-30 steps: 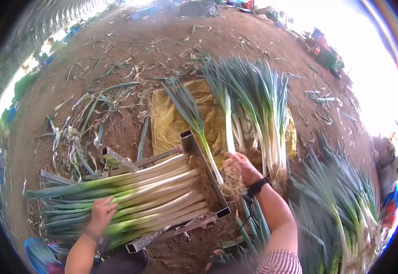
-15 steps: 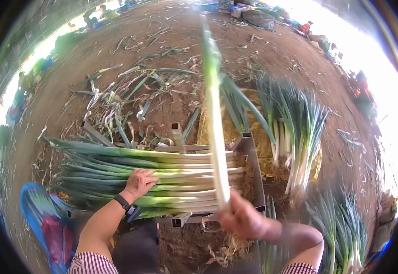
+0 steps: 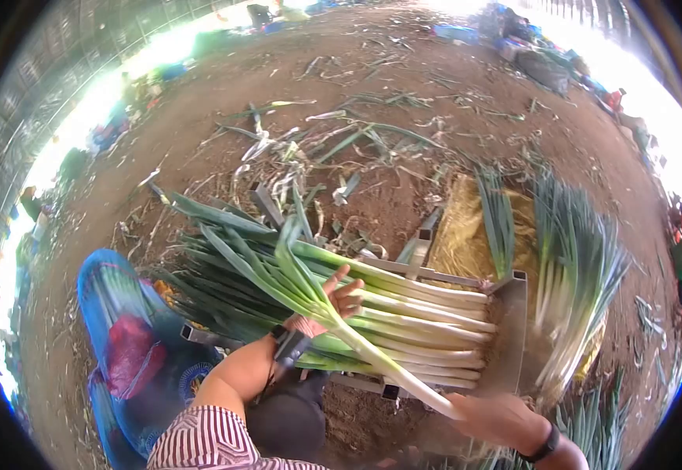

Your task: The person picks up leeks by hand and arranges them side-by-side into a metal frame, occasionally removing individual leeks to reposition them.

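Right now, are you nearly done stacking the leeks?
Partly. Done: a stack lies in the frame. In hand: the right grip holds one leek over it, the left grip touching it. Left: a bunch waits beside the frame.

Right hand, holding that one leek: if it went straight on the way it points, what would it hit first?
Probably the stacked leeks in the metal frame: the right hand points up-left along its leek toward them. Its height above the frame is unclear.
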Demonstrator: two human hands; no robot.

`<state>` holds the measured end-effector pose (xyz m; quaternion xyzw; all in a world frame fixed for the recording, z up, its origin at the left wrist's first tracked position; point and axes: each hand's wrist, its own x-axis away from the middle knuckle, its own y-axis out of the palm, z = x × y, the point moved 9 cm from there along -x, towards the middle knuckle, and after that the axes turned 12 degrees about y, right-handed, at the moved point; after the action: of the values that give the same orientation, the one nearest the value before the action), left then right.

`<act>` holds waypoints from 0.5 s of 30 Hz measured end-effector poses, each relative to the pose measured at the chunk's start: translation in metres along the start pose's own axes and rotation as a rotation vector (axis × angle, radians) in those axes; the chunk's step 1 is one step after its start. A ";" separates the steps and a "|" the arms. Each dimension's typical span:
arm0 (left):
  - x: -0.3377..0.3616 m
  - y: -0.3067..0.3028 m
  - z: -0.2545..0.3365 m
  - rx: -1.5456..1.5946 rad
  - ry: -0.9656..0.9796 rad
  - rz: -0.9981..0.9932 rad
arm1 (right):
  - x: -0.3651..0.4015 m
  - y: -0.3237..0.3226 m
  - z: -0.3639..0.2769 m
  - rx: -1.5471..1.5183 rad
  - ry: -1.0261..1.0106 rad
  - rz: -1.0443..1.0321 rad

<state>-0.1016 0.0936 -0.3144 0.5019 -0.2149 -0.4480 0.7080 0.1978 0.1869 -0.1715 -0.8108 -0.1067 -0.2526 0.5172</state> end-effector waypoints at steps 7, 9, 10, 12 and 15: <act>-0.018 0.025 0.098 0.194 0.314 -0.220 | 0.058 -0.007 0.025 -0.027 0.110 0.042; -0.014 0.057 0.123 0.371 0.226 -0.016 | 0.063 -0.020 0.027 -0.015 0.022 0.272; -0.012 0.086 0.141 0.346 0.255 -0.005 | 0.054 -0.023 0.031 0.033 0.054 0.248; -0.015 0.119 0.190 0.233 0.338 -0.101 | 0.031 -0.045 0.028 0.143 0.002 0.360; -0.019 0.148 0.267 -0.184 0.553 -0.406 | -0.019 -0.083 0.030 0.280 -0.075 0.558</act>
<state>-0.2508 -0.0142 -0.0705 0.5707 0.1304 -0.4441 0.6783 0.1547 0.2517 -0.1266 -0.7383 0.0673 -0.0536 0.6689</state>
